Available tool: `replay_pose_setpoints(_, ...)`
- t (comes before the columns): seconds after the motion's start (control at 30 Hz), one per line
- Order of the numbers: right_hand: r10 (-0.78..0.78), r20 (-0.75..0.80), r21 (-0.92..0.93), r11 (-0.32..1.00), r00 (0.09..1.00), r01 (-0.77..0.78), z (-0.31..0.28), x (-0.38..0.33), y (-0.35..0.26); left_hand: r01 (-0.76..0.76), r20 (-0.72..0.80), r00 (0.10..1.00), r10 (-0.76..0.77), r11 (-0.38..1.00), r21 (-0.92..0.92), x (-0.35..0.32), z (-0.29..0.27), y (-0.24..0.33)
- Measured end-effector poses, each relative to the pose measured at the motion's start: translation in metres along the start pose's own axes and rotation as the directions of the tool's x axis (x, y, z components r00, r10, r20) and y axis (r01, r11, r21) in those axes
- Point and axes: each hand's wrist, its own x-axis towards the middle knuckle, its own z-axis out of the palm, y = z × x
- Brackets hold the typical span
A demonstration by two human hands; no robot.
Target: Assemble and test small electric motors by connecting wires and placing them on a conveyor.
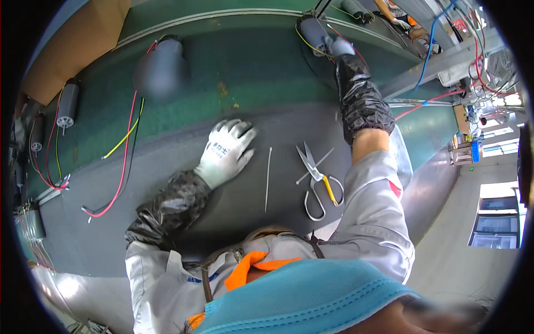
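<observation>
My left hand, in a white glove, lies palm down on the dark mat with its fingers a little apart and nothing in them. My right hand, also gloved, reaches far forward and grips the end of a grey cylindrical motor with yellow, red and black wires; some of its fingers are hidden. Between my arms lies a thin white cable tie. To its right, scissors with a yellow part on the handle rest open, across a second white tie.
Another motor, partly blurred, stands on the green belt and trails wires. More grey motors sit at the left, near a cardboard box. A metal frame is at the right; beyond it shows another person's gloved hand.
</observation>
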Motion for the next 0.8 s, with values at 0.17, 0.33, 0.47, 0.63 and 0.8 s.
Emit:
replay_pose_setpoints(0.17,-0.128,-0.245,-0.184,0.979,0.961,0.083,0.033,-0.062,-0.079,0.077,0.008,0.997,-0.077,0.993,-0.085,0.0,0.0,-0.005)
replay_pose_setpoints(0.33,-0.294,-0.449,-0.429,0.899,0.844,0.084,0.066,-0.086,-0.134,0.021,-0.085,0.996,-0.032,0.992,-0.128,-0.001,0.008,-0.017)
replay_pose_setpoints(0.47,-0.2,-0.053,0.064,0.977,0.978,0.203,0.04,-0.084,-0.16,-0.022,-0.103,0.995,0.006,0.989,-0.149,0.004,0.01,-0.021)
replay_pose_setpoints(0.63,-0.187,0.015,0.135,0.974,0.982,0.183,0.039,-0.103,-0.169,-0.009,-0.098,0.995,-0.007,0.987,-0.162,0.002,0.012,-0.02)
replay_pose_setpoints(0.8,-0.053,-0.022,0.437,0.897,0.998,0.057,0.069,-0.138,-0.175,0.06,-0.194,0.971,-0.143,0.923,-0.38,0.003,0.018,-0.033)
